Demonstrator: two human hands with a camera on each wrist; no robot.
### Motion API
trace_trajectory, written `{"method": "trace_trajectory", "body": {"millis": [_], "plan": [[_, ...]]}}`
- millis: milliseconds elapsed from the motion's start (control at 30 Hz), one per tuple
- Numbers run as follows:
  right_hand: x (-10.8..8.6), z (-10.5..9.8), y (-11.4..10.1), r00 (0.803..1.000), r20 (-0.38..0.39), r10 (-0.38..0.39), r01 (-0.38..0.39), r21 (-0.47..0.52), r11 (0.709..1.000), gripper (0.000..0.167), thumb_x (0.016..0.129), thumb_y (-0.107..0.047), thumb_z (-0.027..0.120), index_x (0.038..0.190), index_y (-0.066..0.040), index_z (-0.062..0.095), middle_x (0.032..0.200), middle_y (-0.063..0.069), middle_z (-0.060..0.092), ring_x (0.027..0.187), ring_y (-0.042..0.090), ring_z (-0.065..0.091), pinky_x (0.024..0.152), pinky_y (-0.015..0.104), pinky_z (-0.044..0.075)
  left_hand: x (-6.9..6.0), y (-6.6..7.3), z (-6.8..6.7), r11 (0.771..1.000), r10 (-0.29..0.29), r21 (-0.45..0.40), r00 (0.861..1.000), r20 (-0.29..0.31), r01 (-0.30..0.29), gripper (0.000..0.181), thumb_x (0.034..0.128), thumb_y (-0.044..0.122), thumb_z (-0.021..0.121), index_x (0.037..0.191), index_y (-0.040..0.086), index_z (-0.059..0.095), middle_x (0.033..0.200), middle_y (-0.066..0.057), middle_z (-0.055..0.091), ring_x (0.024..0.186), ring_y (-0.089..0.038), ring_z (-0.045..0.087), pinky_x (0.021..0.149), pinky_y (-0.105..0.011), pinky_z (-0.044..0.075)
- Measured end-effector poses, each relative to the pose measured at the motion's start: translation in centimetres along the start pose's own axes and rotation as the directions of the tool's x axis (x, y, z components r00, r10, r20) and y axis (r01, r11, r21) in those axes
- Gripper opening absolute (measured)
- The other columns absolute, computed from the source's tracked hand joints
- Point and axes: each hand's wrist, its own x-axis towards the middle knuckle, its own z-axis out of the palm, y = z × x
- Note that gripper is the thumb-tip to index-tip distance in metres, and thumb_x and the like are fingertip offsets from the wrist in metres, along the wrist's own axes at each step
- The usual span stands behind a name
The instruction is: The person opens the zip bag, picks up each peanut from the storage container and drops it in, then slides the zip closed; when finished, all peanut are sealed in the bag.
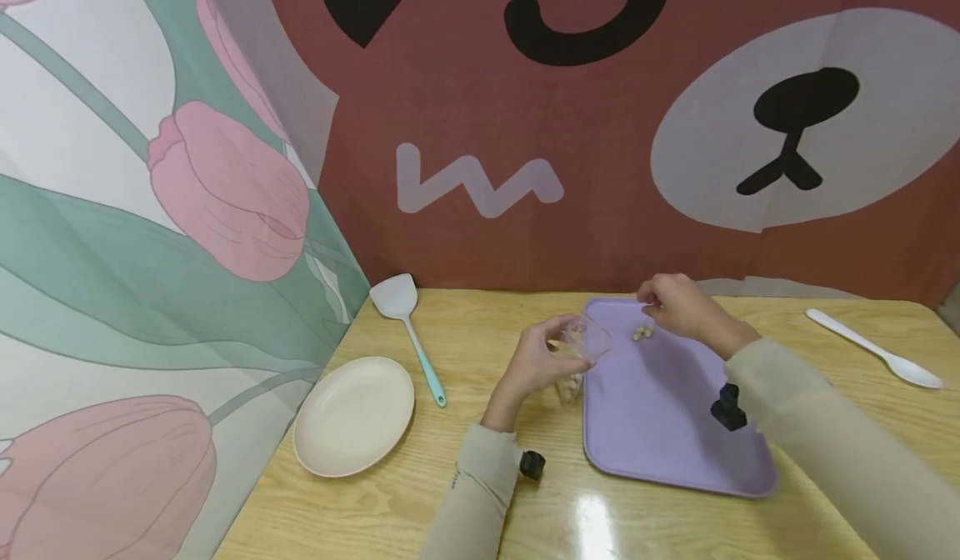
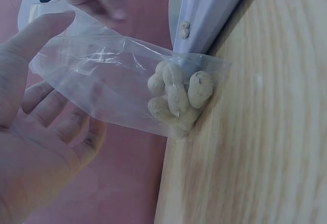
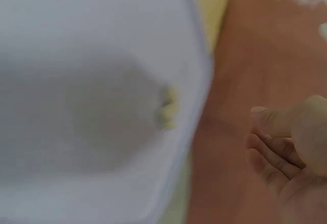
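Observation:
My left hand holds the mouth of a clear plastic bag between thumb and fingers, at the left edge of a purple tray. Several unshelled peanuts lie in the bottom of the bag, in the left wrist view. A few more peanuts rest on the far part of the tray. Just above these, my right hand hovers with its fingers loosely bent. Nothing shows between the right thumb and fingers in the right wrist view.
Left on the wooden table are a cream plate and a spatula with a white head and turquoise handle. A white spoon lies right of the tray. A printed cloth backdrop stands behind the table.

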Motion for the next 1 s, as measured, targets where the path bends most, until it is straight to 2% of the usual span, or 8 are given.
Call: {"method": "trace_trajectory", "body": {"millis": [133, 300, 533, 867, 1000], "plan": [[-0.7, 1.8, 2.5, 0.998, 0.052, -0.019, 0.021, -0.034, 0.999, 0.012, 0.079, 0.01, 0.072, 0.09, 0.006, 0.072, 0.089, 0.016, 0.07, 0.086, 0.036, 0.065, 0.077, 0.052, 0.053, 0.0, 0.1, 0.1, 1.0, -0.015, -0.002, 1.0, 0.009, 0.015, 0.062, 0.0756, 0.014, 0.085, 0.133, 0.01, 0.062, 0.122, -0.006, 0.068, 0.096, -0.007, 0.06, 0.081, -0.025, 0.049], [-1.2, 4.0, 4.1, 0.998, 0.034, -0.059, 0.06, -0.04, 0.997, 0.013, 0.077, 0.011, 0.07, 0.082, 0.0, 0.073, 0.086, 0.013, 0.071, 0.087, 0.036, 0.067, 0.078, 0.052, 0.053, 0.0, 0.2, 0.1, 1.0, -0.02, 0.003, 1.0, 0.007, 0.02, 0.063, 0.0753, 0.013, 0.086, 0.134, 0.012, 0.062, 0.124, -0.01, 0.067, 0.097, -0.007, 0.06, 0.08, -0.025, 0.049], [-1.2, 5.1, 4.6, 1.0, -0.001, -0.005, 0.005, -0.042, 0.999, 0.013, 0.076, 0.013, 0.069, 0.082, 0.002, 0.072, 0.082, 0.011, 0.07, 0.08, 0.03, 0.066, 0.074, 0.049, 0.053, 0.2, 0.2, 0.1, 1.0, 0.008, -0.006, 1.0, -0.003, -0.008, 0.062, 0.0745, 0.012, 0.086, 0.132, 0.011, 0.063, 0.12, -0.006, 0.069, 0.095, -0.008, 0.06, 0.081, -0.025, 0.05], [-0.9, 6.2, 5.0, 0.999, 0.013, 0.036, -0.036, -0.029, 0.999, 0.007, 0.082, 0.008, 0.069, 0.088, 0.006, 0.073, 0.085, 0.013, 0.069, 0.085, 0.032, 0.064, 0.075, 0.05, 0.053, 0.1, -0.1, 0.0, 1.0, 0.027, 0.002, 1.0, -0.008, -0.027, 0.06, 0.0747, 0.012, 0.086, 0.131, 0.011, 0.064, 0.118, -0.002, 0.069, 0.095, -0.007, 0.06, 0.081, -0.026, 0.05], [-1.0, 6.7, 5.1, 0.999, -0.002, 0.042, -0.042, 0.0, 0.999, 0.005, 0.084, 0.006, 0.069, 0.088, 0.007, 0.072, 0.085, 0.014, 0.069, 0.085, 0.034, 0.064, 0.075, 0.05, 0.053, 0.0, -0.1, -0.1, 1.0, 0.019, -0.004, 1.0, -0.01, -0.019, 0.06, 0.0744, 0.012, 0.086, 0.13, 0.01, 0.064, 0.118, -0.006, 0.069, 0.094, -0.008, 0.06, 0.08, -0.026, 0.051]]}}
